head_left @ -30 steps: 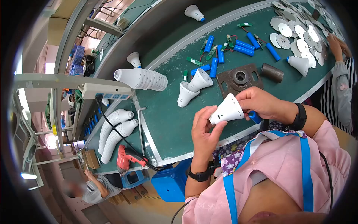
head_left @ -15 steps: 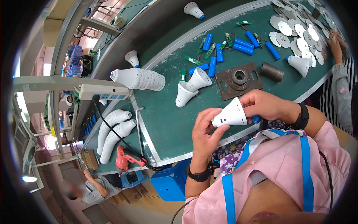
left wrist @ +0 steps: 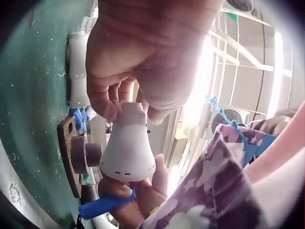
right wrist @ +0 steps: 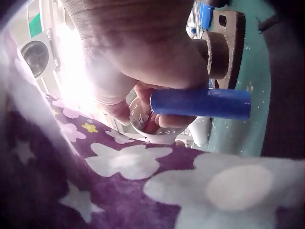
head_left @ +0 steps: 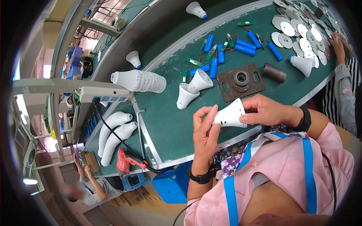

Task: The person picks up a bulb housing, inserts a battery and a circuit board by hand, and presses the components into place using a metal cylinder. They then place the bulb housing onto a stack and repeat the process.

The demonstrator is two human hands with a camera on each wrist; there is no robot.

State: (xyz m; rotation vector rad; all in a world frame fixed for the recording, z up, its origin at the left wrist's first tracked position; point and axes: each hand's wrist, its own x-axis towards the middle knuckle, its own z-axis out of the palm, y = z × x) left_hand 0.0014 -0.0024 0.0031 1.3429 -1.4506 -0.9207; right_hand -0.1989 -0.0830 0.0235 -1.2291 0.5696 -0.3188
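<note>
A white cone-shaped bulb housing (head_left: pixel 230 115) is held between both hands over the table's near side. My left hand (head_left: pixel 205 132) pinches its narrow neck, as the left wrist view also shows. At the wide rim, my right hand (head_left: pixel 264 109) grips it with the thumb outside. From the right wrist view, some right fingers reach into the housing's open end (right wrist: pixel 138 117). A blue cylindrical battery (right wrist: pixel 200 103) lies across those fingers outside the housing; the head view hides it behind the hand.
A brown metal fixture (head_left: pixel 241 81) and dark tube (head_left: pixel 274 72) lie beyond the hands. Blue batteries (head_left: pixel 245 49) with green boards, two nested housings (head_left: pixel 187 96), stacked housings (head_left: pixel 143 81) and metal discs (head_left: pixel 301 34) spread around. A red heat gun (head_left: pixel 126 162) sits left, near another person.
The right hand has shifted onto the housing's wide end, its thumb now over the rim. The battery beneath that hand has gone from the head view. The left fingers have straightened somewhat.
</note>
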